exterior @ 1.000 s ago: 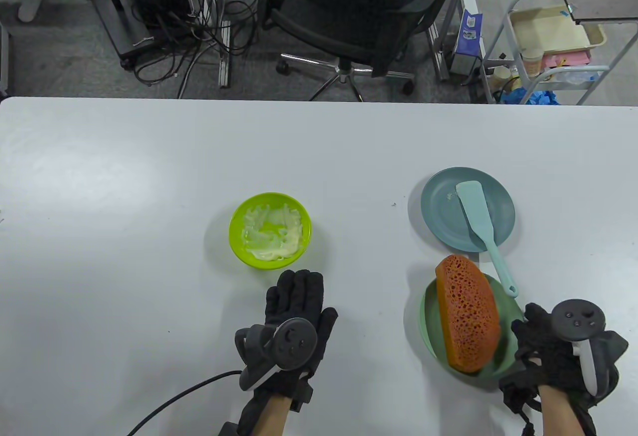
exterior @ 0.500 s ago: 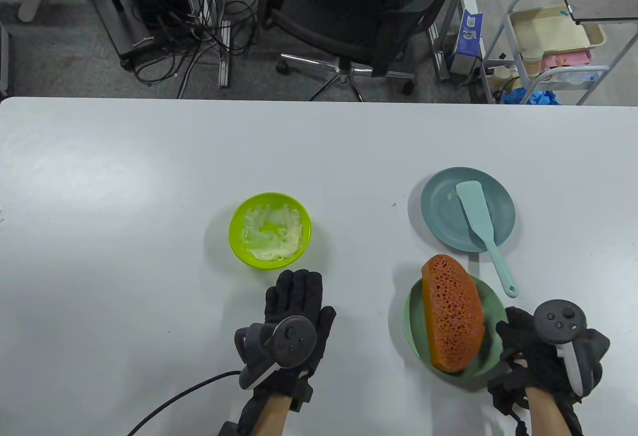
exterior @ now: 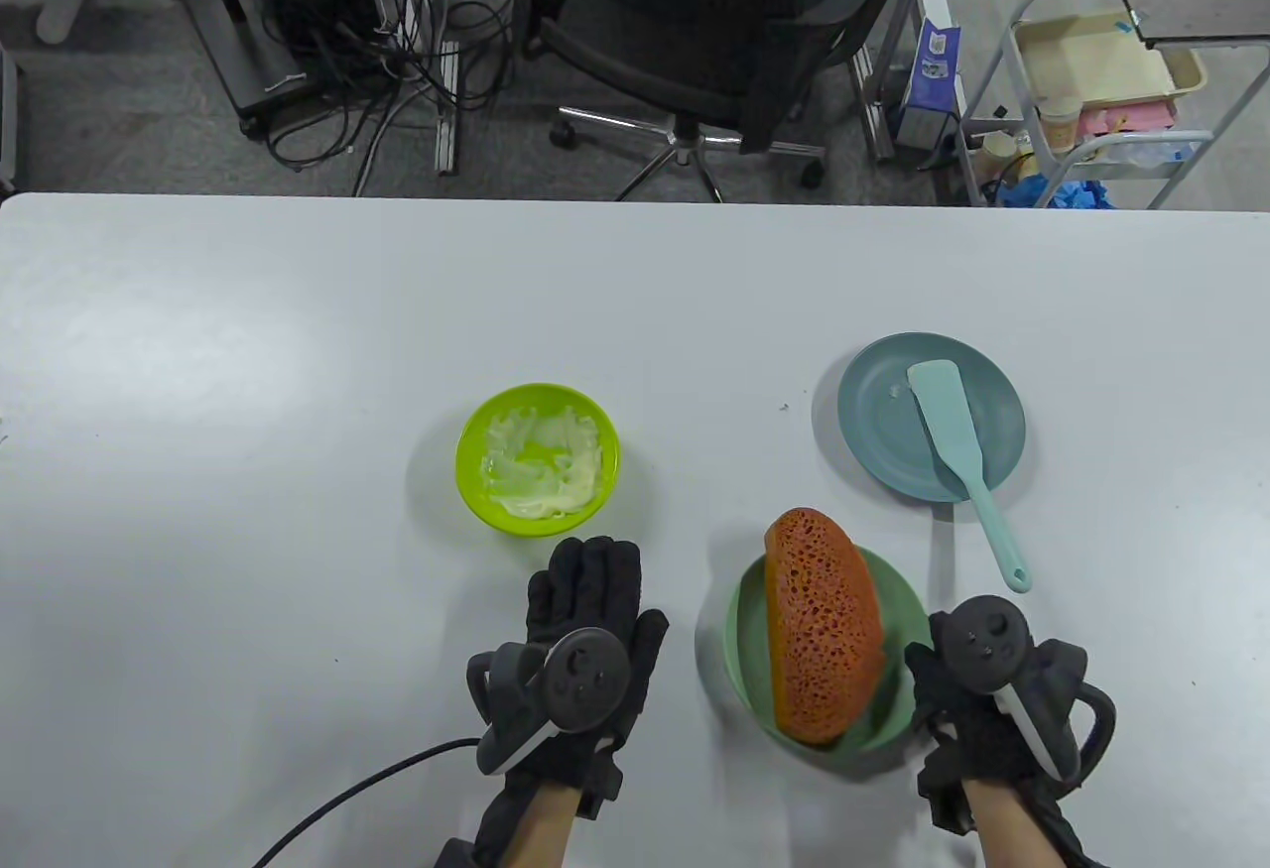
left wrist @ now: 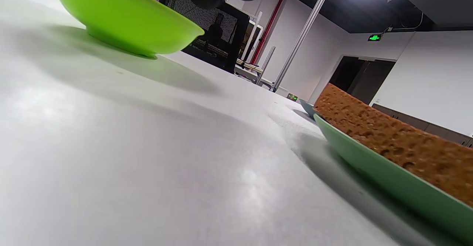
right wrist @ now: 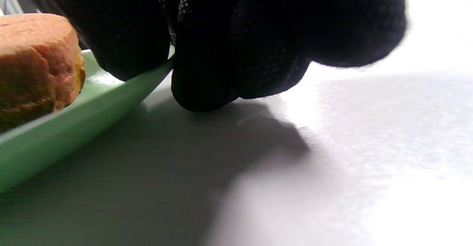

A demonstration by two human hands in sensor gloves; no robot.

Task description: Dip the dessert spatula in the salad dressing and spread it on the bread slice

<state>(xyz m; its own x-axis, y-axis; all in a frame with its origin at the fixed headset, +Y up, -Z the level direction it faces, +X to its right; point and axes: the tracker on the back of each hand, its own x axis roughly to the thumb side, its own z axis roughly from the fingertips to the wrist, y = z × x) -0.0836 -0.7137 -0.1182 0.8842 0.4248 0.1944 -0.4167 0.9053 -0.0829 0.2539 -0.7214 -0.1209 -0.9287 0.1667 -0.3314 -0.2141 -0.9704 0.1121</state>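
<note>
An orange-brown bread slice (exterior: pixel 824 625) lies on a pale green plate (exterior: pixel 742 645) near the table's front, and shows in the left wrist view (left wrist: pixel 391 139) and right wrist view (right wrist: pixel 33 57). My right hand (exterior: pixel 977 699) grips the plate's right rim (right wrist: pixel 122 87). A lime green bowl (exterior: pixel 538 458) holds white salad dressing (exterior: pixel 556 486). My left hand (exterior: pixel 585 630) rests flat on the table just in front of the bowl, fingers stretched out. A light teal spatula (exterior: pixel 957 451) lies with its blade on a blue-grey plate (exterior: pixel 873 412), handle pointing toward the front.
The white table (exterior: pixel 248 412) runs wide to the left and back. A black cable (exterior: pixel 347 794) trails from my left wrist. Beyond the far edge stand an office chair (exterior: pixel 714 25) and a trolley (exterior: pixel 1101 84).
My right hand has slid the green plate with the bread to the left, toward my left hand. The left hand, bowl and spatula have not moved.
</note>
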